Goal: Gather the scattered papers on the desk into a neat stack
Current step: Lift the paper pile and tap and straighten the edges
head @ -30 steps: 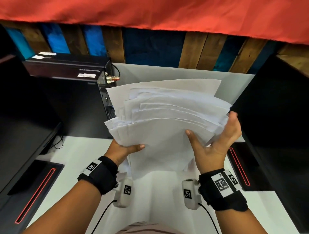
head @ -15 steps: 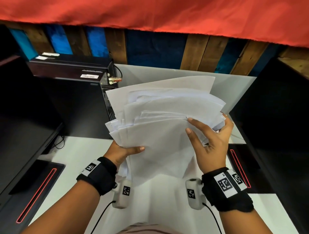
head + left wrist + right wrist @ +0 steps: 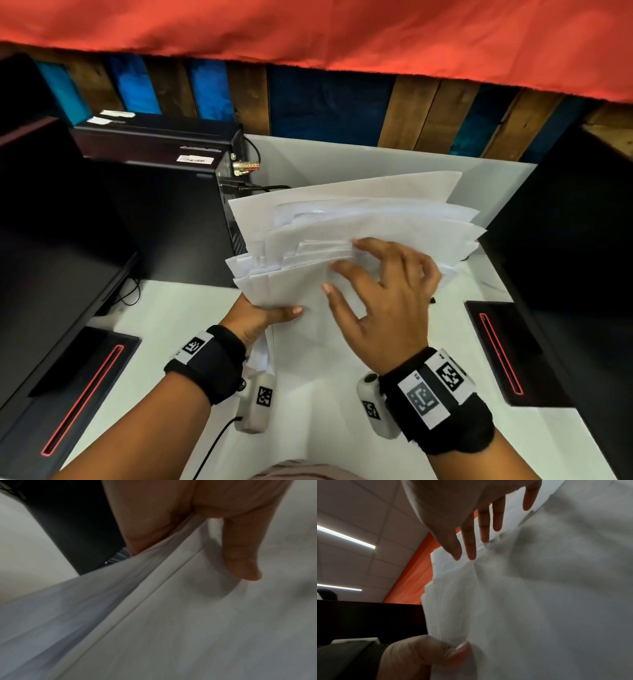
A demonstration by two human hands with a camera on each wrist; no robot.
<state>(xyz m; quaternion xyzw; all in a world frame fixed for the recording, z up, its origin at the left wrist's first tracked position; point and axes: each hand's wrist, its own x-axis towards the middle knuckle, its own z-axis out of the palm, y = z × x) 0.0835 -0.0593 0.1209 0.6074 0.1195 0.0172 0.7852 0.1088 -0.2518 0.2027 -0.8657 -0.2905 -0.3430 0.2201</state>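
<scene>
White paper: loose sheaf of plain white paper sheets (image 3: pixel 359 236), fanned and uneven, held up off the white counter (image 3: pixel 164 318), centre of scene.
Sheaf position: just beyond both hands, leaning away toward the far side; near end pinched low, far edges staggered like steps.
Long axis: runs near-to-far and up; far edges spread left to right.
Left hand: left hand (image 3: pixel 255 317) grips the near left corner of the sheaf, thumb on the near face, fingers hidden behind the sheets; left wrist view shows the thumb (image 3: pixel 240 547) pressing on paper.
Right hand: right hand (image 3: pixel 383 291) spread, fingers nearly straight, fingertips (image 3: pixel 359 245) at the stepped edges on the near face; holds nothing; right wrist view shows the fingers splayed at the ragged edges (image 3: pixel 471 540).
Nearer hand: both touch the sheaf; left carries it, right is free to work.
Key relation: uneven edges lie far and right of the left-hand grip, under the right fingertips.
Judgement: sheets look gathered but not squared; next move likely calls for tapping or pushing edges flush.
Risk: one-corner grip, sheets could slip or fan more.
Containers: none seen.
Other: black computer tower (image 3: pixel 171 212) on far left; black monitor bases with red strips (image 3: pixel 78 394) left and right; grey partition panel (image 3: pixel 342 161) behind.
</scene>
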